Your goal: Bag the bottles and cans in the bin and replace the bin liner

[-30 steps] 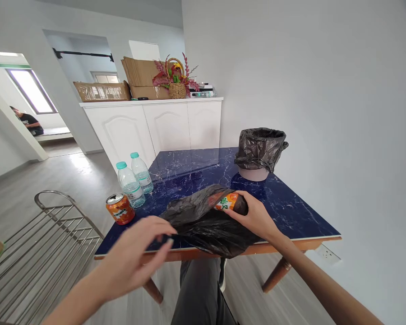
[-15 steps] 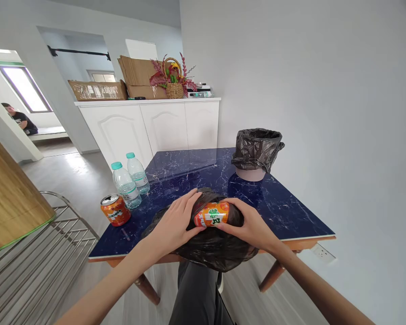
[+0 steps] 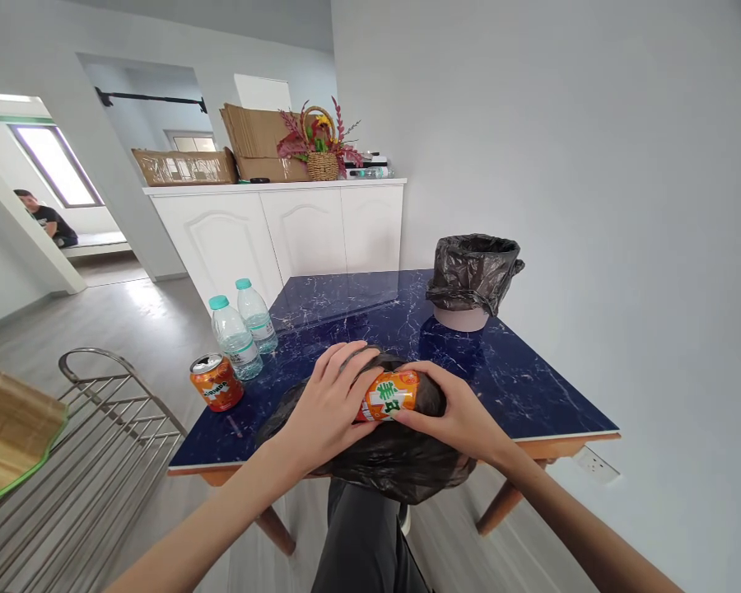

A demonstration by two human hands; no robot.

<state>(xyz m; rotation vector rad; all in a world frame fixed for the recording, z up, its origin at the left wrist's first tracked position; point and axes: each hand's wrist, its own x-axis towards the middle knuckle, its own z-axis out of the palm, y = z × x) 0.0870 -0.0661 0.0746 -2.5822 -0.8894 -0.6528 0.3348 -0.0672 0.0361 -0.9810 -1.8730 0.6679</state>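
Note:
An orange soda can (image 3: 390,395) lies on its side on a black plastic bag (image 3: 401,461) at the table's near edge. My left hand (image 3: 330,399) is wrapped over the can's left end, thumb below and fingers over the top. At its right end, my right hand (image 3: 460,412) grips the can between thumb and fingers. Part of the bag bunches behind and around the can and hangs over the edge. Another orange soda can (image 3: 217,385) stands upright at the table's left side, its top opened, apart from both hands.
Two clear water bottles (image 3: 238,342) (image 3: 258,319) with teal caps stand behind the upright can. A bin lined with a black bag (image 3: 475,268) stands on the blue marbled table (image 3: 346,305), far right. A metal rack (image 3: 114,403) is at the left. A person (image 3: 44,218) sits in the far room.
My left hand has slid further over the can, its fingers now covering more of the left end. The can has turned slightly. The view has shifted a little.

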